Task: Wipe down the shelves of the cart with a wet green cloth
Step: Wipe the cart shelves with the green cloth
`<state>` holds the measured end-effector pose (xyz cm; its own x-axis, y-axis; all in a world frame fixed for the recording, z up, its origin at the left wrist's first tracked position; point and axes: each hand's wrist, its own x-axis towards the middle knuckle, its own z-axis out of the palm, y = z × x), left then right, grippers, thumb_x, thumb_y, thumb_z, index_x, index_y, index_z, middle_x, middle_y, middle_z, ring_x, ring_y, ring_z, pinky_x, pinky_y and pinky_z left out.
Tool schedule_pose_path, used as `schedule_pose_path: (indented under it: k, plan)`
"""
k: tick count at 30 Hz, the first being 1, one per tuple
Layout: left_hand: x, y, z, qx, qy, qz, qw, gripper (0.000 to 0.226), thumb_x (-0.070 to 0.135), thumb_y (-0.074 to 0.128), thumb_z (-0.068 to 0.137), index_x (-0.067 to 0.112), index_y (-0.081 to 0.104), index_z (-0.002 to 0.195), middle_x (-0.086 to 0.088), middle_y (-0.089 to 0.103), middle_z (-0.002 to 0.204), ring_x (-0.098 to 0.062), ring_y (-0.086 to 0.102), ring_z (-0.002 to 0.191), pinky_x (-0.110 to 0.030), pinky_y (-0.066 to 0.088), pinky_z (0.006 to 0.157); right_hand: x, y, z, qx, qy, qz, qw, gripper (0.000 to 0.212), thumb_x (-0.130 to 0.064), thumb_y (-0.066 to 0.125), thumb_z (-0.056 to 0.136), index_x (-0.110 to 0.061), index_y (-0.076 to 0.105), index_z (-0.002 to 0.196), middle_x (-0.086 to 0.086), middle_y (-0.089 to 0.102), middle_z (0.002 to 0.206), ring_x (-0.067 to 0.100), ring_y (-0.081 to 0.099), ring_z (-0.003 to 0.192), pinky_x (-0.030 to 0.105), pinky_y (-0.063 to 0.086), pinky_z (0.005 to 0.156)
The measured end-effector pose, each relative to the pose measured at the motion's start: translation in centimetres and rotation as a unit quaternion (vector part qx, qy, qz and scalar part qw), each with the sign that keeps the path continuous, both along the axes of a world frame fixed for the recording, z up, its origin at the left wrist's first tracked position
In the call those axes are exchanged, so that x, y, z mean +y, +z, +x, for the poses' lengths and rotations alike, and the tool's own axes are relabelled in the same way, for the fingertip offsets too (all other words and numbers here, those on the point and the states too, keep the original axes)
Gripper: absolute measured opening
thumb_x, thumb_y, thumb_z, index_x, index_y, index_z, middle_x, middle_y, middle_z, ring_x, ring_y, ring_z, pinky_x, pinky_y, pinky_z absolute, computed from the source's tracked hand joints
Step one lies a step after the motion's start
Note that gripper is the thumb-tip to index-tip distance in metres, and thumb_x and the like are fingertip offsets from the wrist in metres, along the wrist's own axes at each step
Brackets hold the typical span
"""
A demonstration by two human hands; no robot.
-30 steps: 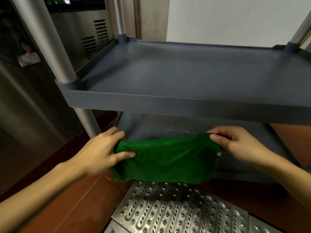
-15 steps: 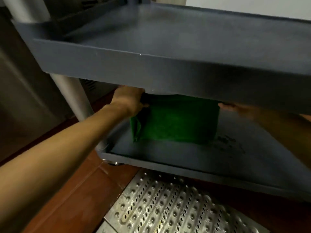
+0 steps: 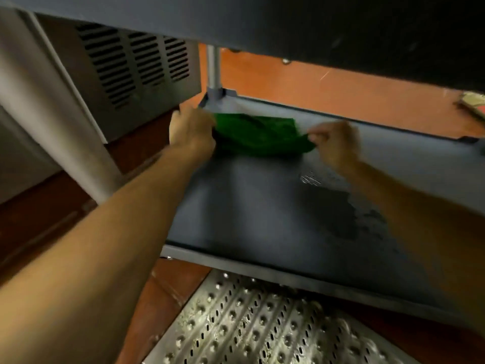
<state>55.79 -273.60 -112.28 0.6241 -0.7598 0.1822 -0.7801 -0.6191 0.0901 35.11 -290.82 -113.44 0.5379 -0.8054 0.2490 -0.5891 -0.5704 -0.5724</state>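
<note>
The green cloth [image 3: 259, 136] lies bunched at the far left corner of the cart's grey lower shelf [image 3: 249, 206]. My left hand [image 3: 190, 128] grips the cloth's left end beside the rear post [image 3: 214, 69]. My right hand [image 3: 334, 141] pinches its right end. A dark wet patch [image 3: 338, 214] marks the shelf under my right forearm. The upper shelf [image 3: 288, 24] hangs dark over the top of the view.
A steel appliance with vent slots [image 3: 136, 64] stands close on the left, next to the cart's thick front post [image 3: 49, 111]. A perforated metal floor grate [image 3: 249, 327] lies below the shelf's front edge. Red-brown floor tiles [image 3: 315, 85] show behind the cart.
My head dropped below the upper shelf. Both hands carried the cloth from the shelf's front to its far left corner, where it now lies bunched on the surface.
</note>
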Motion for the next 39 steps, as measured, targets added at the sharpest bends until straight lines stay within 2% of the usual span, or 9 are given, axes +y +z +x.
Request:
schedule_pose_path:
  k: [2, 5, 9, 15, 19, 22, 26, 30, 39]
  plan:
    - [1.7, -3.6, -0.9, 0.035, -0.034, 0.018, 0.999, 0.029, 0.013, 0.060, 0.087, 0.015, 0.071, 0.114, -0.015, 0.064, 0.122, -0.038, 0.053, 0.119, -0.040, 0.043, 0.098, 0.4, -2.7, -0.3, 0.057, 0.039, 0.030, 0.997, 0.022, -0.001, 0.058, 0.095, 0.003, 0.071, 0.113, 0.021, 0.069, 0.116, 0.033, 0.062, 0.112, 0.030, 0.041, 0.099]
    - [2.7, -5.3, -0.6, 0.072, -0.034, -0.028, 0.996, 0.033, 0.008, 0.062, 0.083, 0.013, 0.071, 0.114, -0.019, 0.066, 0.118, -0.043, 0.058, 0.111, -0.047, 0.048, 0.093, 0.5, -4.2, -1.2, 0.062, 0.045, 0.041, 0.996, 0.023, -0.003, 0.056, 0.097, 0.002, 0.070, 0.114, 0.021, 0.069, 0.116, 0.034, 0.062, 0.110, 0.036, 0.046, 0.097]
    - [2.8, -5.0, -0.1, 0.068, -0.038, -0.032, 0.996, 0.031, 0.011, 0.062, 0.083, 0.016, 0.071, 0.112, -0.020, 0.065, 0.113, -0.045, 0.059, 0.105, -0.049, 0.052, 0.089, 0.8, -4.4, -2.1, 0.051, 0.037, 0.040, 0.997, 0.025, -0.007, 0.054, 0.099, 0.000, 0.069, 0.117, 0.018, 0.070, 0.114, 0.030, 0.063, 0.106, 0.028, 0.043, 0.086]
    - [3.8, -4.2, -0.3, 0.077, -0.048, -0.026, 0.996, 0.027, 0.013, 0.062, 0.084, 0.018, 0.072, 0.109, -0.021, 0.063, 0.113, -0.045, 0.058, 0.105, -0.050, 0.052, 0.087, 2.1, -3.7, -2.8, 0.054, 0.054, 0.037, 0.996, 0.025, -0.007, 0.052, 0.099, -0.001, 0.071, 0.115, 0.017, 0.069, 0.116, 0.029, 0.063, 0.105, 0.024, 0.040, 0.083]
    - [4.8, -3.6, -0.7, 0.076, -0.051, -0.024, 0.996, 0.027, 0.012, 0.063, 0.085, 0.018, 0.071, 0.110, -0.022, 0.062, 0.113, -0.047, 0.058, 0.101, -0.054, 0.054, 0.085, 3.2, -3.2, -3.8, 0.057, 0.071, 0.025, 0.996, 0.025, -0.005, 0.053, 0.099, 0.000, 0.070, 0.116, 0.017, 0.069, 0.117, 0.030, 0.063, 0.107, 0.030, 0.047, 0.089]
    - [5.8, -3.2, -1.3, 0.074, -0.063, -0.028, 0.995, 0.027, 0.012, 0.065, 0.085, 0.017, 0.072, 0.111, -0.022, 0.064, 0.111, -0.047, 0.060, 0.098, -0.054, 0.055, 0.081, 4.0, -3.0, -4.7, 0.062, 0.081, 0.019, 0.995, 0.024, -0.003, 0.054, 0.098, 0.000, 0.070, 0.116, 0.018, 0.069, 0.117, 0.028, 0.064, 0.107, 0.026, 0.045, 0.088]
    - [7.1, -3.1, -1.8, 0.068, -0.084, -0.004, 0.994, 0.033, 0.012, 0.065, 0.086, 0.017, 0.070, 0.118, -0.021, 0.063, 0.118, -0.045, 0.059, 0.105, -0.053, 0.054, 0.083, 5.0, -2.8, -5.9, 0.069, 0.096, 0.013, 0.993, 0.023, -0.003, 0.055, 0.098, -0.001, 0.071, 0.115, 0.017, 0.070, 0.116, 0.025, 0.064, 0.105, 0.019, 0.040, 0.081]
    - [8.3, -3.4, -2.5, 0.081, -0.087, 0.011, 0.993, 0.034, 0.009, 0.065, 0.088, 0.014, 0.066, 0.122, -0.022, 0.061, 0.120, -0.041, 0.059, 0.105, -0.050, 0.053, 0.083, 6.0, -2.7, -7.0, 0.068, 0.107, 0.014, 0.992, 0.023, -0.003, 0.056, 0.097, -0.001, 0.071, 0.114, 0.017, 0.070, 0.116, 0.025, 0.064, 0.105, 0.021, 0.040, 0.082]
    - [11.0, -3.5, -4.1, 0.087, -0.128, 0.002, 0.988, 0.032, 0.005, 0.066, 0.086, 0.009, 0.070, 0.118, -0.021, 0.064, 0.115, -0.041, 0.060, 0.104, -0.045, 0.050, 0.080, 8.1, -2.1, -9.1, 0.070, 0.132, 0.016, 0.989, 0.022, -0.005, 0.057, 0.097, 0.001, 0.071, 0.114, 0.019, 0.070, 0.116, 0.027, 0.065, 0.108, 0.021, 0.042, 0.088]
